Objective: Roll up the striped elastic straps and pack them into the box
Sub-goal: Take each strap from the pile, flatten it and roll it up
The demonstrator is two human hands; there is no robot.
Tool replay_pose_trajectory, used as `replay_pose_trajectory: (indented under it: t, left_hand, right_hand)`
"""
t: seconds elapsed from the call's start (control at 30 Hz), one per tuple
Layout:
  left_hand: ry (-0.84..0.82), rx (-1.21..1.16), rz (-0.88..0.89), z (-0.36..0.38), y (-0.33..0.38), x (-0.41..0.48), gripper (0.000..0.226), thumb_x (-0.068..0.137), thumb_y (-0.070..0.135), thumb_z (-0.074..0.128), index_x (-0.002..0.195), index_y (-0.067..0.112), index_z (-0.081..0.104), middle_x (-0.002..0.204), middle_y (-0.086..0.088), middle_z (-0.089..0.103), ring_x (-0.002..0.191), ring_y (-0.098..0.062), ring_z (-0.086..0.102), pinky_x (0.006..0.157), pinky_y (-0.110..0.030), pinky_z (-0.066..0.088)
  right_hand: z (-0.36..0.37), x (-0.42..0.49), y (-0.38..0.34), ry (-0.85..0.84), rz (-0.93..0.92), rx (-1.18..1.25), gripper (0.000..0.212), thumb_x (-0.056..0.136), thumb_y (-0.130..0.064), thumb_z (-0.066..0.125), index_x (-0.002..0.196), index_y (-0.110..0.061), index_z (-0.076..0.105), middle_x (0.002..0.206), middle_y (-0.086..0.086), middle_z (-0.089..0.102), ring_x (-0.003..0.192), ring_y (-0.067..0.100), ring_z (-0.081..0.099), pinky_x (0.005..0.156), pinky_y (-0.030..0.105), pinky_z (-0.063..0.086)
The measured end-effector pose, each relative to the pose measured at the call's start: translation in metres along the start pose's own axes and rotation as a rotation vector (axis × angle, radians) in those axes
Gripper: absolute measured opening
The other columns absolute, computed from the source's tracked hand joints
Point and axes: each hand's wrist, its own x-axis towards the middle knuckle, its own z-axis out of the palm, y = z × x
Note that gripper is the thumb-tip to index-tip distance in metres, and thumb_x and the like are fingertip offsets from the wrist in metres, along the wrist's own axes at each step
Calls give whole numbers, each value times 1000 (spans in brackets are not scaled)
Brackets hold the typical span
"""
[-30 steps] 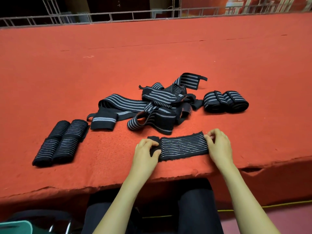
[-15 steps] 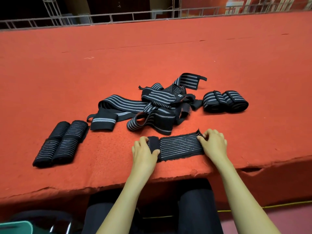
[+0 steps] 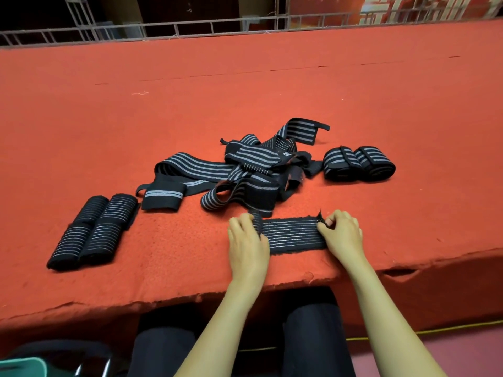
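A black strap with thin grey stripes (image 3: 292, 234) lies flat near the front edge of the red felt table (image 3: 190, 254). My left hand (image 3: 246, 240) rests on its left end, where the strap is rolled up, fingers curled over the roll. My right hand (image 3: 341, 232) pinches the strap's right end. Behind them lies a tangled pile of loose striped straps (image 3: 239, 172). Two rolled straps (image 3: 358, 164) sit at the right, and several rolled straps (image 3: 92, 229) lie at the left. No box is in view.
The table's front edge is torn and uneven, with my dark-trousered knees (image 3: 313, 336) under it. A metal railing (image 3: 190, 28) runs along the far side. A teal and black object (image 3: 24, 367) shows at the bottom left corner.
Both hands have come closer together as the left end rolled to the right, so the flat part of the strap is shorter. The right hand has curled tighter onto the right end.
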Motion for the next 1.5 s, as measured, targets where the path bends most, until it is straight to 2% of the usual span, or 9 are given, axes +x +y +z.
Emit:
replay_pose_trajectory:
  t: [0.13,0.23,0.4,0.5,0.67,0.93,1.13,1.33,1.5]
  left_hand:
    - [-52,-8,187,17,4,-2,32,76,18,72,105,12,62,107,-3,51,101,-20,45,86,-30,45]
    - [-133,-148,198,15,3,-3,28,86,35,58,102,15,69,104,9,53,98,-6,40,89,-16,33]
    - [-301,-380,62,-7,-3,12,26,80,-5,62,98,12,70,101,4,61,91,-7,55,76,-3,36]
    - [-290,-382,-94,-5,-4,15,37,76,4,73,108,16,61,106,1,52,90,-11,54,73,-8,42]
    - [-341,-283,-185,10,2,17,44,75,26,73,110,23,47,104,-1,63,99,-23,60,89,-39,47]
    - [-310,-370,-174,-10,-5,17,41,72,14,72,104,28,51,86,5,62,84,-21,62,80,-38,51]
    - [-136,-213,-221,-61,-56,8,42,72,15,70,108,24,52,101,0,55,88,-18,55,76,-28,40]
    - [-10,-32,-36,-70,-65,5,39,73,7,68,110,12,55,107,0,51,98,-18,51,87,-30,40]
    - [-105,-144,99,-56,-56,2,23,81,27,71,102,17,68,104,13,55,100,-7,49,88,-13,31]
  right_hand:
    - [-1,0,3,2,-19,22,19,86,-24,63,76,-15,50,90,-3,50,99,27,46,84,37,33]
    - [-1,0,5,14,-41,21,20,87,-24,64,75,-17,49,89,-4,50,98,26,46,85,37,33]
    - [4,-1,7,57,-71,16,19,87,-25,62,76,-18,49,89,-6,48,98,25,46,85,36,33]
    - [5,-2,9,72,-94,23,18,88,-25,62,78,-18,49,89,-6,48,97,25,46,85,36,33]
    - [5,-3,10,79,-107,27,16,88,-26,63,79,-19,50,89,-7,48,97,24,46,86,36,34]
    - [5,-14,-10,0,-138,67,15,86,-28,66,84,-23,52,83,-8,55,95,22,49,87,37,35]
    - [48,-46,-61,-160,-313,74,20,83,-26,68,93,-23,51,75,-11,52,85,17,49,86,34,36]
    - [73,-56,-92,-214,-362,132,32,83,-24,70,109,-17,54,72,-14,48,81,15,48,88,34,34]
    - [63,-51,-76,-281,-257,349,26,85,-18,68,108,-20,56,80,-3,66,86,18,61,80,30,42]
